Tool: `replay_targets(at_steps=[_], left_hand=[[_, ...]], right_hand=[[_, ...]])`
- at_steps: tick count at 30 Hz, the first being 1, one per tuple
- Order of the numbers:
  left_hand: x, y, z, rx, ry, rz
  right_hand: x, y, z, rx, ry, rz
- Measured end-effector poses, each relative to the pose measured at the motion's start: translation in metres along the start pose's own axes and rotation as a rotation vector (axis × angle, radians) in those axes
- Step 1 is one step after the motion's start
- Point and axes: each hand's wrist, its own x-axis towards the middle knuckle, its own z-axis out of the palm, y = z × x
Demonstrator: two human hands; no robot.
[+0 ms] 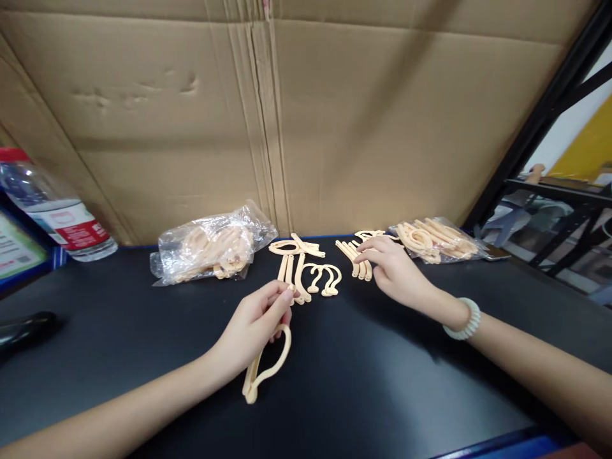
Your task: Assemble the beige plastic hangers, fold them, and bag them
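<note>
My left hand (261, 319) is closed around a beige plastic folding clothes hanger (282, 357), its curved hook and a straight arm hanging below my fingers. The part inside my grip is hidden. Over a row of beige hanger arms (356, 258) on the right, my right hand (389, 264) reaches with its fingers stretched and somewhat apart, at or just above the pieces. Just beyond my left hand lie more hanger arms (302, 279) and a few loose hooks (332, 280). Behind them, a crossed hanger (296, 245) lies flat on the table.
Clear plastic bags of beige parts lie at back left (205, 248) and back right (440, 239) on the black table (325, 395). A water bottle (71, 220) leans at the left, above a dark object (26, 328). Cardboard (373, 115) stands behind; a black frame (530, 121) rises at right.
</note>
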Motion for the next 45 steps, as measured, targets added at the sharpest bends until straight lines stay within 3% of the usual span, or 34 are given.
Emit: replay_targets(at_steps=[9, 17, 24, 29, 34, 37, 40, 45], left_hand=[[0.002, -0.001, 0.002, -0.284, 0.154, -0.001], [-0.005, -0.002, 0.009, -0.448, -0.012, 0.005], [-0.003, -0.005, 0.010, -0.400, 0.022, 0.046], [-0.005, -0.010, 0.011, -0.179, 0.182, 0.168], [-0.012, -0.013, 0.008, 0.497, 0.316, 0.553], [-0.016, -0.012, 0.008, 0.809, 0.153, 0.766], [-0.017, -0.011, 0.011, 0.909, -0.055, 0.868], [-0.017, -0.008, 0.014, 0.985, -0.085, 0.894]], right_hand=[[-0.005, -0.058, -0.001, 0.141, -0.035, -0.184], [-0.010, -0.084, -0.006, 0.136, -0.086, -0.529], [-0.008, -0.083, -0.007, 0.013, -0.225, -0.561], [-0.009, -0.080, -0.001, 0.020, -0.228, -0.562], [-0.012, -0.077, 0.006, 0.004, -0.145, -0.514], [-0.012, -0.078, 0.007, -0.007, -0.105, -0.494], [-0.012, -0.081, 0.006, -0.029, -0.072, -0.502], [-0.012, -0.087, 0.006, -0.035, -0.054, -0.529]])
